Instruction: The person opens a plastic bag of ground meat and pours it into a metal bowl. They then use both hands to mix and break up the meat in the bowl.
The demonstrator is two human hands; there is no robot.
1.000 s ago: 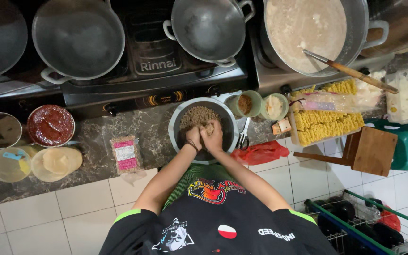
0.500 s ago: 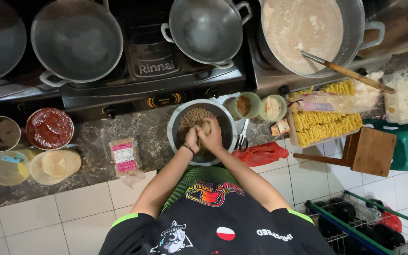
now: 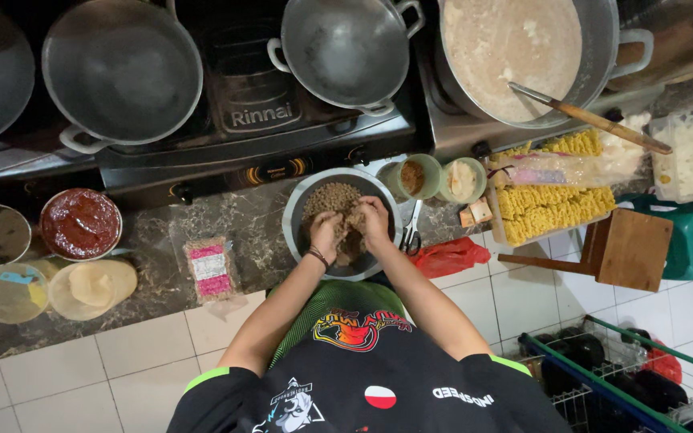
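I am working both hands inside the metal bowl (image 3: 294, 232) on the counter edge; my left hand (image 3: 326, 234) and right hand (image 3: 372, 220) are each clenching a clump of brown crumbly mixture (image 3: 332, 198), which is lying in the bowl beneath and beyond my fingers; this reads as a crumbling or mixing step; the next move is likely calling for breaking remaining lumps; two small cups (image 3: 420, 177) are standing just beyond my right hand.

Both hands, left hand (image 3: 326, 232) and right hand (image 3: 373, 220), pinch brown crumbly food (image 3: 332, 200) inside metal bowl (image 3: 294, 220); packet (image 3: 208, 267) left of them.
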